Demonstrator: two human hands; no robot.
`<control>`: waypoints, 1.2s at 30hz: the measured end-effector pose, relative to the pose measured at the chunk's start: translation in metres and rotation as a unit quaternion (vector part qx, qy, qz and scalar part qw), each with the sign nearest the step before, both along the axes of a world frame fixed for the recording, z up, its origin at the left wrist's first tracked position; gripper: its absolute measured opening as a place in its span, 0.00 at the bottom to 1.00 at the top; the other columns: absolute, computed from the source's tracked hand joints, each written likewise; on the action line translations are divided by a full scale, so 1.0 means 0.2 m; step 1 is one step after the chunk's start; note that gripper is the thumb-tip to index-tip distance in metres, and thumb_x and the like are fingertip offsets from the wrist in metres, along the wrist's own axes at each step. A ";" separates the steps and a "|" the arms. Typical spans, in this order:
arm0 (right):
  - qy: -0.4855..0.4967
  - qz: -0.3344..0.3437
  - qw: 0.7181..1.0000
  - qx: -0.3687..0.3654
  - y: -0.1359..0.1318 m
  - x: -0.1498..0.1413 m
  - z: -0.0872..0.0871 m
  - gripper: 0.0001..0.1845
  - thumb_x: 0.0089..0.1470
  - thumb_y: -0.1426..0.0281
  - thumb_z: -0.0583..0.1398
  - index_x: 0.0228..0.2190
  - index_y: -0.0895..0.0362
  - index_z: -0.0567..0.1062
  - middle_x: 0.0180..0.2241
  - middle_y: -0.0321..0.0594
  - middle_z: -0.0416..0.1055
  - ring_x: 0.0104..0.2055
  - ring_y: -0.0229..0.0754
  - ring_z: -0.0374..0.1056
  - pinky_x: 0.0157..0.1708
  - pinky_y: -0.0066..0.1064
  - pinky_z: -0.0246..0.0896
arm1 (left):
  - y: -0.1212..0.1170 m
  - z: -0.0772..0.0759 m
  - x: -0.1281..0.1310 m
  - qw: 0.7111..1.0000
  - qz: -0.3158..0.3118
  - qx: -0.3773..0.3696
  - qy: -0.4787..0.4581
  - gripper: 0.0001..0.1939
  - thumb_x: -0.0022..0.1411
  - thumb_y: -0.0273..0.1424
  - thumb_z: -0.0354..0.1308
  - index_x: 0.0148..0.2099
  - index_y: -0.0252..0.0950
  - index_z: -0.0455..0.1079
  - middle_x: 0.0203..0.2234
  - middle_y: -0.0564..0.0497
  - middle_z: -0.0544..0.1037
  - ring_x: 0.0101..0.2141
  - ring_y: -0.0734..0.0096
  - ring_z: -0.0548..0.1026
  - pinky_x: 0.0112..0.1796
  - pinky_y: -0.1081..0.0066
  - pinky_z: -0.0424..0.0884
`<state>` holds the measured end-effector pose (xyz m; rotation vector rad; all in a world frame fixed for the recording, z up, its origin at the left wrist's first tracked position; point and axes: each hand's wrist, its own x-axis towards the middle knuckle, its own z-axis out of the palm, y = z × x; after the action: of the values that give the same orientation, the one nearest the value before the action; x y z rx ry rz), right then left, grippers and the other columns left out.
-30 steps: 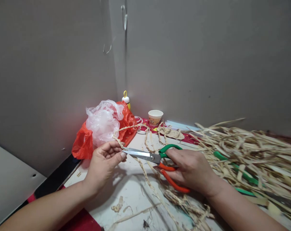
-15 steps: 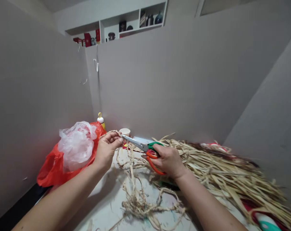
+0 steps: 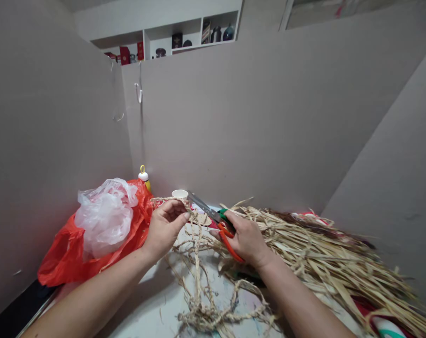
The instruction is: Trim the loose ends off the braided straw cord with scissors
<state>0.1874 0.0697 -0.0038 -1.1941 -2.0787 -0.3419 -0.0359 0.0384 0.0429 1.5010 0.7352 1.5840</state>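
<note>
Near the middle of the frame, the left hand (image 3: 165, 229) pinched the rough, braided cord (image 3: 197, 263) between thumb and fingers, seemingly to steady it; its length hung to a knotty tangle at lower centre, on the pale tabletop (image 3: 142, 295). The right hand (image 3: 247, 238) gripped the red and green handles of the scissors (image 3: 205, 209), so the slim steel blades pointed up and left, though their exact gap was hard to judge. Flat, dry straw (image 3: 314, 249) sprawled lower right; crinkled bags (image 3: 105, 218) bulged at left.
</note>
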 end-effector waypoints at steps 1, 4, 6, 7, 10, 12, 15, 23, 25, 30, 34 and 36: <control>-0.008 0.005 1.000 -0.002 0.00 0.00 0.00 0.13 0.50 0.57 0.57 0.29 0.53 0.64 0.22 0.35 0.68 0.23 0.39 0.62 0.24 0.28 0.49 | 0.00 0.00 -0.01 1.000 0.002 0.013 0.019 0.04 0.54 0.26 0.62 0.33 0.34 0.69 0.25 0.55 0.70 0.28 0.78 0.67 0.31 0.76 0.64; -0.019 0.010 1.000 -0.004 -0.01 -0.01 0.00 0.12 0.50 0.58 0.57 0.29 0.53 0.64 0.22 0.35 0.68 0.22 0.39 0.62 0.23 0.28 0.48 | 0.01 0.00 -0.03 0.998 0.000 0.038 0.050 0.04 0.55 0.26 0.60 0.31 0.34 0.67 0.24 0.56 0.68 0.27 0.79 0.65 0.30 0.77 0.63; -0.024 0.011 1.000 -0.002 -0.01 -0.01 0.00 0.12 0.49 0.58 0.57 0.29 0.53 0.64 0.22 0.35 0.69 0.22 0.40 0.63 0.24 0.28 0.48 | 0.02 0.00 -0.03 0.997 -0.007 0.046 0.059 0.04 0.56 0.25 0.59 0.30 0.34 0.67 0.24 0.56 0.68 0.27 0.79 0.66 0.30 0.77 0.63; -0.027 0.011 1.000 0.000 -0.01 -0.01 0.01 0.12 0.49 0.58 0.57 0.29 0.53 0.64 0.22 0.35 0.69 0.23 0.40 0.64 0.24 0.28 0.48 | 0.02 0.00 -0.03 0.997 -0.012 0.047 0.061 0.03 0.56 0.25 0.59 0.31 0.35 0.67 0.24 0.56 0.68 0.27 0.79 0.66 0.30 0.77 0.63; -0.042 0.010 0.999 0.003 -0.01 -0.01 0.01 0.12 0.50 0.58 0.57 0.29 0.53 0.64 0.23 0.36 0.69 0.24 0.40 0.65 0.24 0.28 0.48 | 0.02 -0.01 -0.03 0.997 -0.026 0.041 0.064 0.02 0.55 0.24 0.59 0.32 0.34 0.68 0.26 0.54 0.70 0.29 0.77 0.68 0.33 0.76 0.64; -0.051 0.008 0.999 0.001 -0.01 -0.01 0.02 0.13 0.50 0.57 0.57 0.28 0.53 0.64 0.23 0.36 0.69 0.24 0.40 0.64 0.24 0.29 0.48 | 0.02 -0.01 -0.03 0.997 -0.034 0.037 0.065 0.02 0.55 0.24 0.59 0.33 0.34 0.69 0.27 0.53 0.71 0.31 0.75 0.69 0.35 0.74 0.65; -0.060 0.009 0.998 -0.003 -0.02 0.00 0.03 0.14 0.50 0.56 0.57 0.27 0.53 0.63 0.23 0.36 0.69 0.23 0.39 0.63 0.24 0.29 0.48 | 0.02 0.00 -0.04 0.996 -0.046 0.034 0.066 0.03 0.55 0.24 0.59 0.35 0.34 0.70 0.29 0.52 0.73 0.32 0.74 0.70 0.37 0.73 0.66; -0.054 0.003 0.997 0.048 -0.02 0.00 0.02 0.15 0.50 0.55 0.57 0.30 0.54 0.68 0.23 0.37 0.70 0.24 0.39 0.66 0.24 0.29 0.49 | 0.03 0.00 -0.05 0.995 -0.062 0.020 0.077 0.07 0.54 0.23 0.59 0.37 0.34 0.71 0.30 0.51 0.74 0.32 0.74 0.70 0.36 0.73 0.66; -0.055 -0.002 0.996 0.075 -0.01 0.00 0.02 0.15 0.51 0.55 0.57 0.30 0.55 0.69 0.23 0.37 0.71 0.24 0.39 0.66 0.24 0.29 0.48 | 0.03 0.01 -0.05 0.995 -0.063 0.014 0.075 0.06 0.54 0.24 0.60 0.37 0.34 0.72 0.30 0.51 0.74 0.32 0.74 0.70 0.36 0.73 0.66; -0.063 -0.028 0.993 0.100 -0.01 -0.01 0.00 0.15 0.51 0.55 0.56 0.28 0.55 0.70 0.24 0.39 0.71 0.25 0.39 0.67 0.25 0.29 0.49 | 0.03 0.02 -0.04 0.996 -0.074 -0.019 0.051 0.08 0.51 0.26 0.63 0.36 0.34 0.71 0.29 0.51 0.74 0.32 0.74 0.70 0.35 0.73 0.65; -0.068 -0.037 0.990 0.115 -0.01 -0.01 0.00 0.17 0.51 0.54 0.56 0.26 0.55 0.69 0.22 0.38 0.71 0.24 0.38 0.66 0.24 0.29 0.49 | 0.03 0.02 -0.04 0.995 -0.079 -0.038 0.041 0.09 0.51 0.26 0.63 0.36 0.34 0.71 0.28 0.52 0.73 0.31 0.74 0.69 0.34 0.73 0.65; -0.068 -0.033 0.990 0.121 -0.02 -0.01 0.01 0.17 0.51 0.54 0.57 0.26 0.55 0.70 0.22 0.37 0.71 0.23 0.38 0.65 0.24 0.29 0.48 | 0.03 0.02 -0.04 0.995 -0.080 -0.035 0.043 0.08 0.51 0.25 0.63 0.36 0.34 0.71 0.28 0.52 0.73 0.31 0.75 0.69 0.34 0.73 0.64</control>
<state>0.1858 0.0665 -0.0027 -1.1202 -2.0457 -0.7046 -0.0438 0.0450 0.0472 1.5449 0.6934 1.3682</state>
